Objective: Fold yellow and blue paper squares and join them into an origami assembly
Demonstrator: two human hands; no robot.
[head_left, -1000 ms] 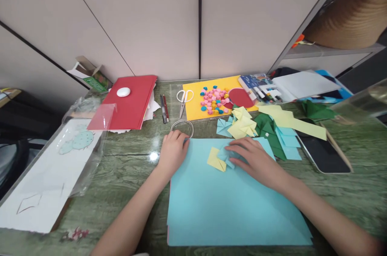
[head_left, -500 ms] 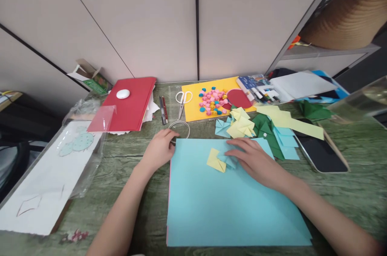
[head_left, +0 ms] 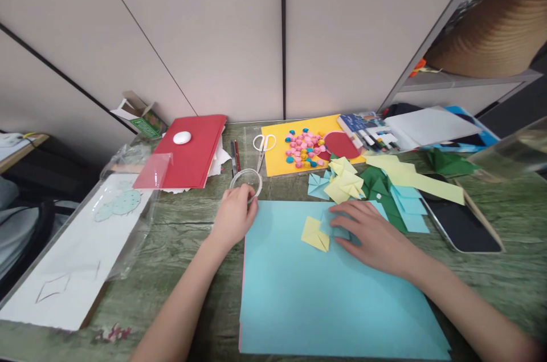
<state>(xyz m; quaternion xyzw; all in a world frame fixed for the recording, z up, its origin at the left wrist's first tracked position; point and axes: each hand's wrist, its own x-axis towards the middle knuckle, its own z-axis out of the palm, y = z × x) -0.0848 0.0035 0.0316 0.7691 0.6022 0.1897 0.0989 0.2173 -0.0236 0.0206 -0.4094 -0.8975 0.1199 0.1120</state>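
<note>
On the green desk point(head_left: 179, 225) lies a big light-blue sheet point(head_left: 325, 293). The right hand point(head_left: 371, 234) lies flat on it, fingers spread, pressing a folded blue piece point(head_left: 331, 225) joined to a yellow one point(head_left: 315, 234). The left hand point(head_left: 234, 215) has its grip closed on a clear tape ring point(head_left: 246, 181) just beyond the sheet's corner.

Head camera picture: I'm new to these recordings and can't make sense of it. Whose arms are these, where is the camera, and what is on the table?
The camera sits on a person's head, looking down at their own bare hands. The left hand touches a clear tape ring. The right hand presses a folded blue paper piece, beside a yellow folded piece, onto a large blue sheet. On the green table lie white scissors, a red folder and a phone.
</note>
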